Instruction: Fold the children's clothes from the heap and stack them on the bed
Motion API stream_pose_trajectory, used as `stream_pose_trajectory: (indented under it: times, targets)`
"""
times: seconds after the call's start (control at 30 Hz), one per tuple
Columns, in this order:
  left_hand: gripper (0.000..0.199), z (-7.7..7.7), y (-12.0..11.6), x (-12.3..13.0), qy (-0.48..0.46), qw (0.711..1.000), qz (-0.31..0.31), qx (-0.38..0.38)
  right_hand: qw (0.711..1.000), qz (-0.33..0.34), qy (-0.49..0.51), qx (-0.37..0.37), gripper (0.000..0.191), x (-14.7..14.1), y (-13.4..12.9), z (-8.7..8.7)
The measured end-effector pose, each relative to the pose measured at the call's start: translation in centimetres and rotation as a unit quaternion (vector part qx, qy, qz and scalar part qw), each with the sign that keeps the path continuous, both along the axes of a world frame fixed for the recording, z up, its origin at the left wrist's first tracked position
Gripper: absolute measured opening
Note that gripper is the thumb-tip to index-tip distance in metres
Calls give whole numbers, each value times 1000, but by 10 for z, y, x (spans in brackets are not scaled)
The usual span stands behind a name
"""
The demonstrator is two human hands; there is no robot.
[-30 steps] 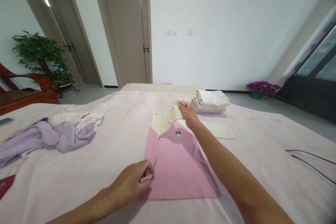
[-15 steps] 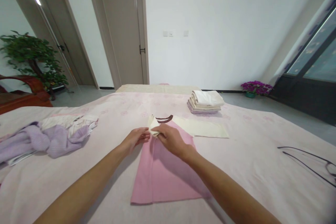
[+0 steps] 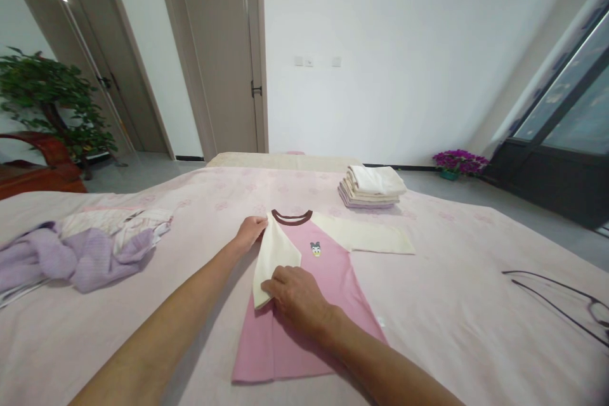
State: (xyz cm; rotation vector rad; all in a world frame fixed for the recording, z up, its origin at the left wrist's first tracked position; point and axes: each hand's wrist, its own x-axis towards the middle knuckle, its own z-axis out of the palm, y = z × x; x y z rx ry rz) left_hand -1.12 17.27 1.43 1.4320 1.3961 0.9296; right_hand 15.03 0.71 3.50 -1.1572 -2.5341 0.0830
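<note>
A pink shirt (image 3: 340,279) with cream sleeves, a dark brown neckband and a small duck print lies flat on the bed, collar pointing away from me. Its left sleeve (image 3: 278,254) is folded down over the body, while the right sleeve (image 3: 380,236) stretches out sideways. My left hand (image 3: 251,233) is closed at the shirt's left shoulder, fingertips pinching the folded edge. Over the chest, my right hand (image 3: 297,298) grips the cuff end of the folded sleeve between thumb and fingers. The hand and forearm cover part of the shirt's lower front.
A stack of folded clothes (image 3: 372,187) stands at the back right of the bed. To the left lies a loose heap of lilac and white clothes (image 3: 99,247). Black-framed glasses (image 3: 561,292) rest at the right. The bed's pink cover (image 3: 457,330) spreads around the shirt.
My right hand has drawn the left sleeve down toward me, laying it along the shirt's side. My left hand has shifted slightly up to the shoulder. The duck print is now uncovered.
</note>
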Motion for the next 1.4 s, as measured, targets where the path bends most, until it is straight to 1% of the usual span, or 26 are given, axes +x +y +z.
stream_pose_trajectory:
  times: [0.1, 0.23, 0.33, 0.47, 0.57, 0.7, 0.77, 0.9, 1.03, 1.1, 1.27, 1.4]
  targets:
    - [22, -1, 10, 0, 41, 999, 15, 15, 999, 14, -11, 27, 22, 0, -1, 2]
    - [16, -2, 21, -1, 96, 994, 29, 36, 998, 17, -28, 46, 17, 4, 1, 5]
    - [13, -5, 28, -3, 130, 990, 36, 49, 999, 16, -25, 38, 19, 8, 1, 6]
    - [12, -10, 37, -6, 166, 984, 36, 55, 995, 88, -36, 4, 12, 10, -2, 7]
    - [12, -14, 43, -8, 183, 981, 34, 54, 992, 120, -46, -4, 11, 10, -5, 13]
    - [13, -20, 51, -10, 181, 982, 34, 45, 979, 193, -65, -9, 9, 12, -6, 22]
    - [16, -22, 54, -10, 169, 984, 34, 35, 971, 227, -73, -9, 8, 12, -6, 24]
    - [21, -25, 58, -11, 138, 990, 36, 15, 962, 261, -82, 16, 11, 11, -10, 16]
    - [22, -28, 62, -12, 128, 991, 42, 7, 959, 271, -77, 25, 11, 9, -15, 5]
    - [22, -30, 65, -12, 134, 990, 44, 5, 961, 267, -70, 24, 9, 11, -16, 4]
    - [20, -36, 70, -12, 169, 984, 52, 5, 961, 269, -55, 29, 5, 21, -16, 9]
    - [20, -36, 72, -11, 208, 976, 65, 11, 960, 277, -34, 17, 3, 29, -15, 0]
